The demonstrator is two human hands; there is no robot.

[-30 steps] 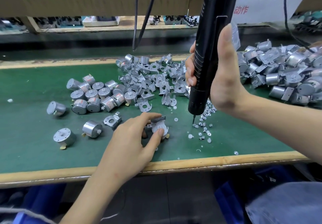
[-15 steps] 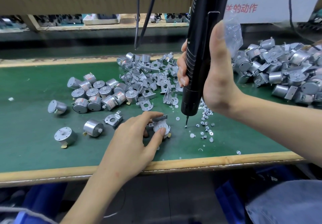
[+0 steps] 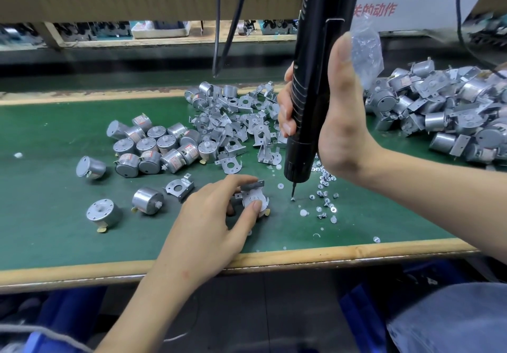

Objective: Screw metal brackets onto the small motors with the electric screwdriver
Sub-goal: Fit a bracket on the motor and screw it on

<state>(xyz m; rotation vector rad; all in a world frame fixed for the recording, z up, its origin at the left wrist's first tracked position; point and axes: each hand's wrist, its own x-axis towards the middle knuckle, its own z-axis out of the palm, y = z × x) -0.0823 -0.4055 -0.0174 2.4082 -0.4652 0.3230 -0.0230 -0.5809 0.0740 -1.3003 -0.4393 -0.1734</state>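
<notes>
A head-worn camera looked down on a green-topped table [image 3: 49, 223] with a pale wooden front edge.

The person's left hand [image 3: 208, 221] rested on the table near that edge, its thumb and forefinger pinching a small silver motor with a metal bracket [image 3: 253, 197] seated on top. The other fingers were curled underneath and mostly hidden.

The right hand [image 3: 340, 122] was wrapped round a black electric screwdriver [image 3: 315, 64], held nearly upright with the thumb stretched up along the barrel. The bit pointed down and its tip met a single screw [image 3: 293, 198] lying on the table, just to the right of the held motor and apart from it.

A scatter of small screws [image 3: 325, 188] and white washers lay beneath the right wrist. Behind the left hand sat a cluster of bare motors [image 3: 153, 147], with three more [image 3: 148, 200] lying apart nearer the front and one loose bracket [image 3: 179, 186] just beside the hand. Farther back lay a heap of loose brackets [image 3: 233, 122].

On the far right was a large pile of motors with brackets attached [image 3: 444, 116]. A crumpled clear plastic bag [image 3: 366, 48] showed behind the right thumb, and two dark cables [image 3: 218, 23] hung from above — ending over the table's back edge.
</notes>
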